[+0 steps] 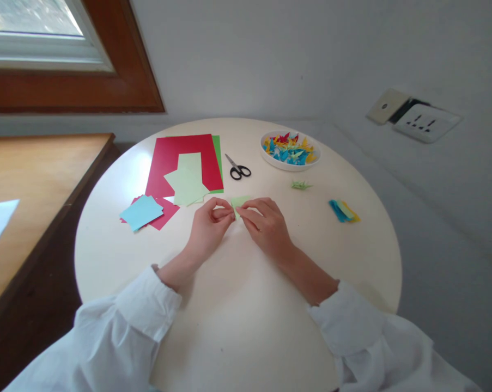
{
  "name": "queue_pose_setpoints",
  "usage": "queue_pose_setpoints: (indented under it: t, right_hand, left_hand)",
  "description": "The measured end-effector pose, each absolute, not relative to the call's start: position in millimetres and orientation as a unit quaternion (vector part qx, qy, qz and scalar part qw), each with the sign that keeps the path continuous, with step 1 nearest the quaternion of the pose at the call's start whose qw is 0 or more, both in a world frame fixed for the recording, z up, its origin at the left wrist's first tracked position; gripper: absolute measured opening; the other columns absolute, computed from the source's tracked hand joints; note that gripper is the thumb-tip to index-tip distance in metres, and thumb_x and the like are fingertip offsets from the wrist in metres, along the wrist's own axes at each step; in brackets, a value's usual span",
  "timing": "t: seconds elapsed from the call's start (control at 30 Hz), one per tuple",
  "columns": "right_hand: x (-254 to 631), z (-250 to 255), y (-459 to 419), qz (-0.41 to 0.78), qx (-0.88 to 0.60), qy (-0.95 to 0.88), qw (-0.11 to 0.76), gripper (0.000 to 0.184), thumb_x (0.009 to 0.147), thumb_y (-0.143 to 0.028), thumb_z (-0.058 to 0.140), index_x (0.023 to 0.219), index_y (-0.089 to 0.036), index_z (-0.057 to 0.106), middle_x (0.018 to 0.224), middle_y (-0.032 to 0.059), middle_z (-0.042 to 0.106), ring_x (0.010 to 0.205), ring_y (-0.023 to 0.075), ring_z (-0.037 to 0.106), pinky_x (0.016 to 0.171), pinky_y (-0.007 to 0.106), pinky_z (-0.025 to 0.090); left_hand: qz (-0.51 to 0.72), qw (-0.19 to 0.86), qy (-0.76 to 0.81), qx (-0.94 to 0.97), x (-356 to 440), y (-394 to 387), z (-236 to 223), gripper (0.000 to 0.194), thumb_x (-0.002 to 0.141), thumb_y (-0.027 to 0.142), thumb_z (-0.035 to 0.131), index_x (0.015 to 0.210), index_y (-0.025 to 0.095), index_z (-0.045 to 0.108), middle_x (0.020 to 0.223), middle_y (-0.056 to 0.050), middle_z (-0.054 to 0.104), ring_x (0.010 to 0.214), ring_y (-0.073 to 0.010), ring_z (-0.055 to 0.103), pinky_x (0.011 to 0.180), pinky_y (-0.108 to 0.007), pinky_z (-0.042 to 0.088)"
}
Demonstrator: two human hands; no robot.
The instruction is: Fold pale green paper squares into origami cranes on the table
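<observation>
A pale wall faces you, with daylight in the wood-framed window at upper left. A socket sits to your right. Left of your round white surface, a wooden desk stands over dark floor.

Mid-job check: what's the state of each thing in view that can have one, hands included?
Left hand, pinching light green paper
Right hand, pinching the same paper
Light green paper, between both hands, partly hidden
Scissors, lying flat, blades apparently closed
White dish, upright, holding colourful folded papers
Spiky green pieces, lying outside the dish
Red sheet, flat, partly covered
Pale blue squares, stacked unevenly
Wall socket, nothing plugged in
</observation>
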State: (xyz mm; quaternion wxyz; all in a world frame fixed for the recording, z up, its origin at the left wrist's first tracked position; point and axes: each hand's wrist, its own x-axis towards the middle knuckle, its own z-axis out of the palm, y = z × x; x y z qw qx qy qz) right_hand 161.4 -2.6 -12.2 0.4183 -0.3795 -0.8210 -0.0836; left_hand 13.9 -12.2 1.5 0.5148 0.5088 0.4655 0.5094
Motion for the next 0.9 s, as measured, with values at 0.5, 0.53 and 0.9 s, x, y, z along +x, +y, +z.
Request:
queue_pose_setpoints:
  t: [0.5,0.53,0.9]
  right_hand:
    - [160.6,-12.0,-2.4,-0.100,-0.382,-0.825,0.405,0.019,0.084,-0.011,0.052,0.091,-0.019,0.068,0.084,0.0066,0.066,0.082,0.0188,0.055,0.071,0.032,0.043]
    - [160.7,-12.2,-2.4,-0.092,-0.383,-0.824,0.406,0.020,0.084,-0.011,0.052,0.092,-0.020,0.068,0.085,0.0067,0.066,0.082,0.0189,0.054,0.072,0.032,0.043]
    - [159.2,-13.7,-4.2,-0.013,-0.397,-0.809,0.434,0.028,0.081,-0.007,0.050,0.095,-0.024,0.068,0.088,0.0065,0.065,0.086,0.0201,0.055,0.075,0.036,0.047]
  left_hand:
    - [0.512,0.496,0.462,0.528,13.8,-12.4,3.6,0.019,0.068,0.024,0.065,0.074,0.018,0.049,0.056,0.004,0.060,0.056,-0.0096,0.058,0.054,-0.020,0.041]
    - [0.514,0.498,0.461,0.524,13.8,-12.3,4.0,0.019,0.067,0.023,0.065,0.074,0.018,0.049,0.057,0.004,0.061,0.058,-0.0100,0.059,0.055,-0.020,0.041]
    - [0.523,0.483,0.460,0.531,10.1,-8.0,-2.0,0.017,0.066,0.017,0.062,0.076,0.019,0.048,0.058,0.005,0.061,0.065,-0.0131,0.065,0.065,-0.024,0.049]
